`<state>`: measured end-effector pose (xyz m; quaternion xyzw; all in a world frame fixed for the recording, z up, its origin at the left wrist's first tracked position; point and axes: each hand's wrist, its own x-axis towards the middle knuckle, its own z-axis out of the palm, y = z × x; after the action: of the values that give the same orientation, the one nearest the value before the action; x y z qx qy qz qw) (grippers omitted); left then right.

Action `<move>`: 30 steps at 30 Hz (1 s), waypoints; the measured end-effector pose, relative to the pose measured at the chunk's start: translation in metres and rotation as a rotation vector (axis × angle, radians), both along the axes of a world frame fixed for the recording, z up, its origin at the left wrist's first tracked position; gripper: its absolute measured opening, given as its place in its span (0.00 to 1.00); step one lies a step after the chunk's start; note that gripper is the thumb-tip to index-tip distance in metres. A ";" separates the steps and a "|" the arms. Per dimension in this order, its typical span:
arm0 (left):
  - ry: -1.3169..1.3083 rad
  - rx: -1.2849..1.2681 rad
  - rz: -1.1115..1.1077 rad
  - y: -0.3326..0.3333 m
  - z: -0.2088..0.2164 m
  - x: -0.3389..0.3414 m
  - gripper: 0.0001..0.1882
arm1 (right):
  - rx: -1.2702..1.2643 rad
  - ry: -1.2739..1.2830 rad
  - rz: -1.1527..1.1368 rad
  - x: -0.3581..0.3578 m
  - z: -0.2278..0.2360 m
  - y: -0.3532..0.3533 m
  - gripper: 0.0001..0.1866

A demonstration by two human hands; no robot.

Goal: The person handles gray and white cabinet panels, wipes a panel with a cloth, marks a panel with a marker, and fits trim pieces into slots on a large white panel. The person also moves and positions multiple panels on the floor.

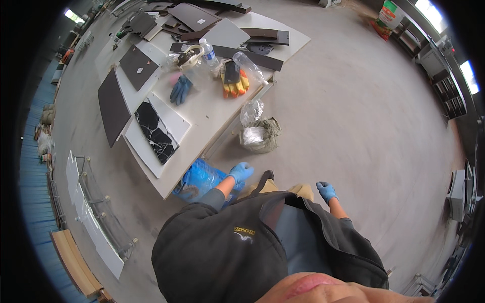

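Note:
My left hand (241, 172), in a blue glove, hangs beside the table's near edge with its fingers curled in. Nothing shows in it. Closest to it is a blue plastic bag (202, 177) at the table's near end, partly hidden by my sleeve. My right hand (327, 191), gloved in blue too, is out to my right over the floor, fingers folded and nothing seen in them. On the table (214, 118) lie a black marble-patterned panel (155, 132) on a white board, a dark blue glove (181, 90) and yellow-orange gloves (235, 88).
A sack (267, 136) with clear plastic stands on the floor by the table. Dark panels (194, 16), a water bottle (208, 52) and an empty clear bottle (250, 66) are on the table. White panels (93, 222) rest on a rack at left; shelving (447, 91) stands far right.

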<state>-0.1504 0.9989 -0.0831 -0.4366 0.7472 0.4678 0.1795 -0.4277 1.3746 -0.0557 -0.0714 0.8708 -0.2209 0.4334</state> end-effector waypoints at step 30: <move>0.760 0.210 0.873 -0.199 0.128 -0.534 0.19 | -0.855 0.767 1.064 -0.516 0.102 -0.620 0.28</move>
<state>-0.6849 0.7994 0.0445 -0.4855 0.4601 0.6935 -0.2677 -0.9437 0.7547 0.0462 -0.7111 0.6478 -0.2597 0.0849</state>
